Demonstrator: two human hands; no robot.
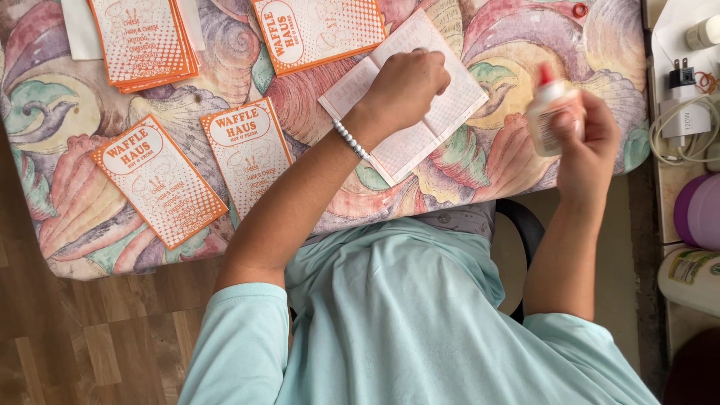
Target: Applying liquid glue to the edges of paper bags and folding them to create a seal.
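A light green shirt point(405, 322) is closest, down at the bottom. Past it, the right hand point(589, 142) has its fingers wrapped tight around a small white glue bottle point(546, 116) with a red tip, held up over the table edge. The left hand point(405, 86) presses down on a folded white paper point(442, 112), fingers curled together. Orange and white cards point(247, 150) lie on the flowery tablecloth point(67, 112) further left
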